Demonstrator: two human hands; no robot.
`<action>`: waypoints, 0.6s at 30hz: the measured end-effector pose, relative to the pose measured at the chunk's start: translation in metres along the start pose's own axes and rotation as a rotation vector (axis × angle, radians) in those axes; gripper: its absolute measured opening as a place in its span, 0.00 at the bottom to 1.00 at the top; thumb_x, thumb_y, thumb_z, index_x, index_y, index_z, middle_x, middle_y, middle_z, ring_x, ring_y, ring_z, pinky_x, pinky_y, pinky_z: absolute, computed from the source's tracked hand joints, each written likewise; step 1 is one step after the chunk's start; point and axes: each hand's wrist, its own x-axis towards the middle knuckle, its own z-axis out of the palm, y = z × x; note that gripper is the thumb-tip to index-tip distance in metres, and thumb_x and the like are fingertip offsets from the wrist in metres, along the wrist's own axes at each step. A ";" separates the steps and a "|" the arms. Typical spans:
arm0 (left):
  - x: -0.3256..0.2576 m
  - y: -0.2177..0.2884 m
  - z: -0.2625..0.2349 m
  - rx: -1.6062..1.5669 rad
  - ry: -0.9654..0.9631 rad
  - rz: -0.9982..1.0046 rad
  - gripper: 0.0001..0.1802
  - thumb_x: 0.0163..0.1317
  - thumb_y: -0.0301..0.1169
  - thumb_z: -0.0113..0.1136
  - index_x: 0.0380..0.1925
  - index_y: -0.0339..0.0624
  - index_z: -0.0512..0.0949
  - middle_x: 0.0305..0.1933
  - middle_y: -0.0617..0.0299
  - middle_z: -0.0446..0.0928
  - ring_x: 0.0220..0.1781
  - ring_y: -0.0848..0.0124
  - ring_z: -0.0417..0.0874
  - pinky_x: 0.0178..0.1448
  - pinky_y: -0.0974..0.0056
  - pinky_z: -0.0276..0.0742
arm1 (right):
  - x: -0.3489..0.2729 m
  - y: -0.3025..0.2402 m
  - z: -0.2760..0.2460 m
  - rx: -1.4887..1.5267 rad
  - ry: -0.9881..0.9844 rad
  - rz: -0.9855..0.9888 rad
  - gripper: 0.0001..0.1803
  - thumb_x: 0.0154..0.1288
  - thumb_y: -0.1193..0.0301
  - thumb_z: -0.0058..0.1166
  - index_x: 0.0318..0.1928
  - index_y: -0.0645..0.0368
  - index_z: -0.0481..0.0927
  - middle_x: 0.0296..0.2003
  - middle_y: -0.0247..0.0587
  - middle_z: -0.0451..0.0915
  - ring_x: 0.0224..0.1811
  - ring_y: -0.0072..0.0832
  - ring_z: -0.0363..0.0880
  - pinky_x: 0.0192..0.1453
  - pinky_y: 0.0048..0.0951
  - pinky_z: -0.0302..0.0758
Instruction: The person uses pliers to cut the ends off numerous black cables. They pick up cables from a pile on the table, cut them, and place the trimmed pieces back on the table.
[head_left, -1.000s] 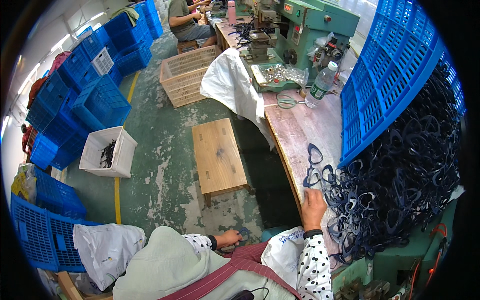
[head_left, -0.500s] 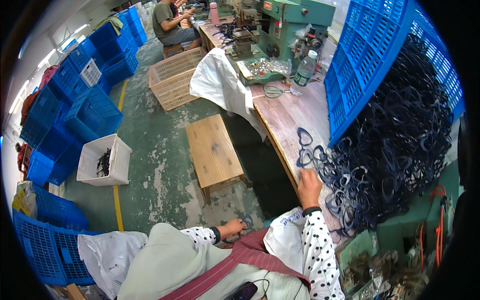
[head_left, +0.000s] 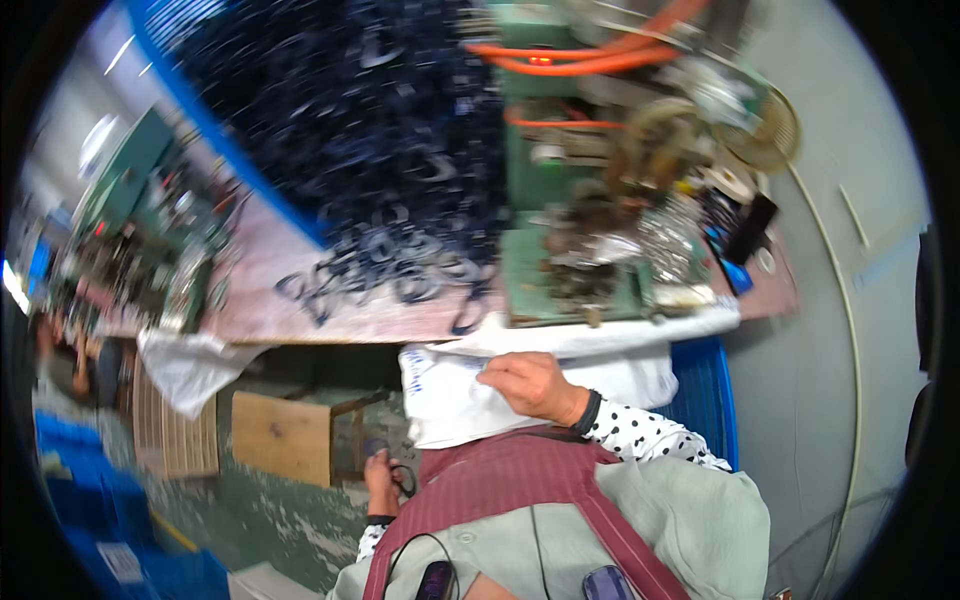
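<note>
My left hand (head_left: 382, 484) hangs low beside the wooden stool, its fingers closed on a dark loop-shaped piece (head_left: 406, 480). In front of my apron, over a white cloth (head_left: 440, 400) below the table edge, is my right hand (head_left: 540, 388). Its fingers are pinched together; whether anything thin is between them I cannot make out. Beyond it, dark blue loop-shaped pieces (head_left: 400, 270) lie loose on the pinkish tabletop (head_left: 255, 305). They spill from a large blurred heap (head_left: 370, 130) by a tilted blue crate (head_left: 235, 165).
A green machine (head_left: 525, 270) with orange hoses (head_left: 580, 62) stands ahead to the right, with clear plastic bags on it. The wooden stool (head_left: 285, 435) is at the lower left. A blue basket (head_left: 710, 395) sits under the table by the grey wall (head_left: 850, 330).
The view has swung right toward the machine and wall. My right hand has left the table edge beside the loose pieces and is over the white cloth. My left hand still holds its loop-shaped piece.
</note>
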 end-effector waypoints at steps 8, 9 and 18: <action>-0.039 0.123 0.129 -0.039 0.017 0.555 0.10 0.69 0.42 0.56 0.43 0.52 0.73 0.24 0.72 0.69 0.16 0.82 0.62 0.17 0.75 0.55 | -0.111 0.082 -0.122 -0.437 0.423 0.296 0.12 0.52 0.84 0.59 0.39 0.59 0.82 0.33 0.43 0.81 0.33 0.39 0.83 0.33 0.34 0.79; -0.044 0.140 0.157 0.004 -0.094 0.621 0.11 0.69 0.42 0.56 0.45 0.52 0.74 0.24 0.73 0.69 0.18 0.83 0.63 0.19 0.76 0.55 | -0.116 0.080 -0.130 -0.421 0.432 0.358 0.12 0.53 0.84 0.60 0.38 0.59 0.83 0.33 0.44 0.81 0.33 0.40 0.82 0.34 0.34 0.78; 0.031 0.232 0.270 0.455 -0.126 1.283 0.29 0.71 0.42 0.55 0.65 0.35 0.66 0.57 0.52 0.75 0.52 0.63 0.79 0.56 0.65 0.73 | -0.128 0.139 -0.159 -0.437 0.530 0.334 0.14 0.52 0.83 0.58 0.40 0.57 0.83 0.36 0.42 0.81 0.36 0.41 0.81 0.39 0.37 0.78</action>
